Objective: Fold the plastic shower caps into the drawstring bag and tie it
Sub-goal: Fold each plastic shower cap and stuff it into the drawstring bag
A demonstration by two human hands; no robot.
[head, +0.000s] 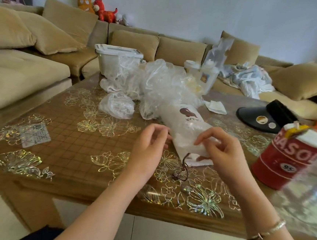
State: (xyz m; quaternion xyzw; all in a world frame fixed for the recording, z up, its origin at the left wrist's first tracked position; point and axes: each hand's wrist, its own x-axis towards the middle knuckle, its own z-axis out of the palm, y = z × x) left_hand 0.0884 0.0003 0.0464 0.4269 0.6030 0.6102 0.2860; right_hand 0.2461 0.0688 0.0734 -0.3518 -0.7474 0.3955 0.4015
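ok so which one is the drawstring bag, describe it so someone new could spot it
Start at the wooden table with gold flowers, near edge. Between the left hand and right hand lies the drawstring bag: frosted white, flat, with a brown logo and dark cord, unlike the clear crumpled shower caps behind.

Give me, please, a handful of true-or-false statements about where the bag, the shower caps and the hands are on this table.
1. The drawstring bag lies on the table between the two hands. True.
2. The right hand touches the bag near its open end. True.
3. The left hand grips the red tin. False: the tin stands apart, to the right of the right hand.
4. The dark drawstring trails loose on the table. True.
5. All the shower caps are packed away. False: a crumpled heap lies beyond the bag.
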